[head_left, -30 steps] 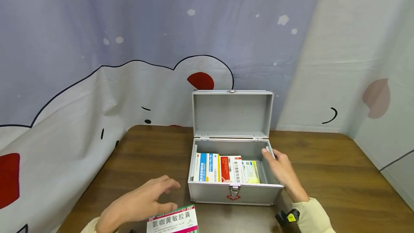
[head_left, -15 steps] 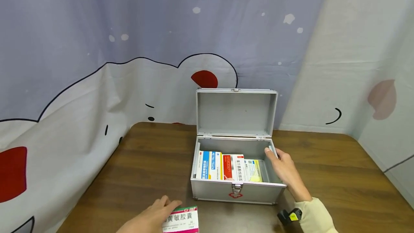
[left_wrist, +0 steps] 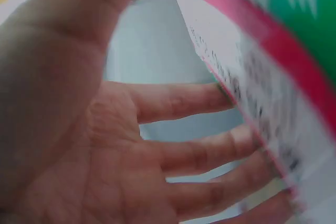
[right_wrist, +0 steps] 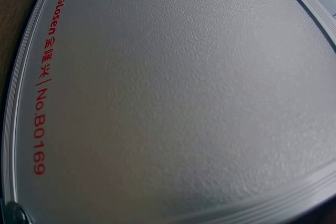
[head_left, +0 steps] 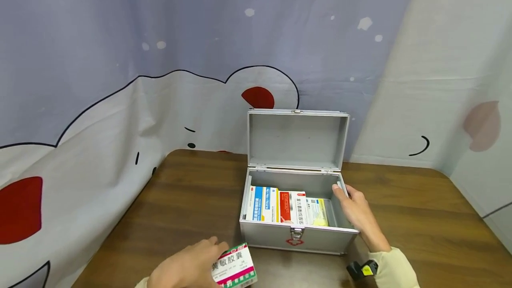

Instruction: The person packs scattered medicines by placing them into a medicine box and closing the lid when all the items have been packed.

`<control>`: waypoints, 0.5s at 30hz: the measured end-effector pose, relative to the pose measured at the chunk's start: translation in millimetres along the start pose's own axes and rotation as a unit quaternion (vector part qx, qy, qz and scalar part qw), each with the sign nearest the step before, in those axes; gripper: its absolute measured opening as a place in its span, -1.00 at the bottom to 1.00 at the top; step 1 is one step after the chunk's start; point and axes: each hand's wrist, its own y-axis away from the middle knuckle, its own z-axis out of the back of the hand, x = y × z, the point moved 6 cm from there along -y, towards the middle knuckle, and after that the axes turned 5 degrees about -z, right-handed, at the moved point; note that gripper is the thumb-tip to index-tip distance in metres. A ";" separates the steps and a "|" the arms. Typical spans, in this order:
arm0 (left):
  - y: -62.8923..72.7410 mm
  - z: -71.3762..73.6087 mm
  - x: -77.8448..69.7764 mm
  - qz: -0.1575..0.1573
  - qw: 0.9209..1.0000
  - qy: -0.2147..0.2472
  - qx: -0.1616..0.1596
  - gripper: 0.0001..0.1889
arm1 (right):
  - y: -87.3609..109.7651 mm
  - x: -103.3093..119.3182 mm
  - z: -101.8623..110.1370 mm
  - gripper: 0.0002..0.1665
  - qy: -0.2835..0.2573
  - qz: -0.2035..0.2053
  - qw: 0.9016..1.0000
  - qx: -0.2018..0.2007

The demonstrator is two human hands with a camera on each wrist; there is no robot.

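My left hand (head_left: 191, 265) holds a white, green and pink medicine box (head_left: 235, 266) at the front of the table, left of the metal case. Up close in the left wrist view, the fingertips (left_wrist: 223, 96) meet the edge of that medicine box (left_wrist: 273, 93). The silver first-aid case (head_left: 272, 234) stands with its lid up. With the thumb inside the rim, my right hand (head_left: 357, 210) grips the case's right wall. The right wrist view shows only the case's textured side (right_wrist: 173, 93) with red lettering; the right hand is out of that view.
Inside the case stand a blue-and-white medicine box (head_left: 262, 204), a red-and-white one (head_left: 293, 207) and a yellow-and-white one (head_left: 317, 211). The raised lid (head_left: 298, 139) rises at the back of the wooden table (head_left: 192, 194). A printed curtain (head_left: 200, 110) hangs behind.
My left hand has come down onto the medicine box, taken hold of it, and tilted and raised it slightly. The right hand stays on the case's wall. The head view has shifted a little.
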 end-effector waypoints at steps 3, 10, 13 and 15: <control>-1.6 26.9 -21.8 -0.036 0.999 -0.009 -0.004 -0.17 | 0.2 -0.2 2.0 -0.32 0.001 0.000 1.000 -0.001; -10.5 82.3 -61.0 -0.074 0.997 -0.031 -0.015 -0.33 | 0.4 -2.6 1.3 -0.30 -0.006 -0.004 1.000 0.000; -16.7 96.2 -75.0 -0.077 0.997 -0.025 -0.014 -0.48 | 0.2 -2.0 1.1 -0.32 -0.008 0.001 1.000 -0.003; -19.9 102.3 -84.0 -0.071 0.997 -0.020 -0.008 -0.54 | 0.1 -1.2 0.9 -0.33 -0.007 0.004 1.000 -0.004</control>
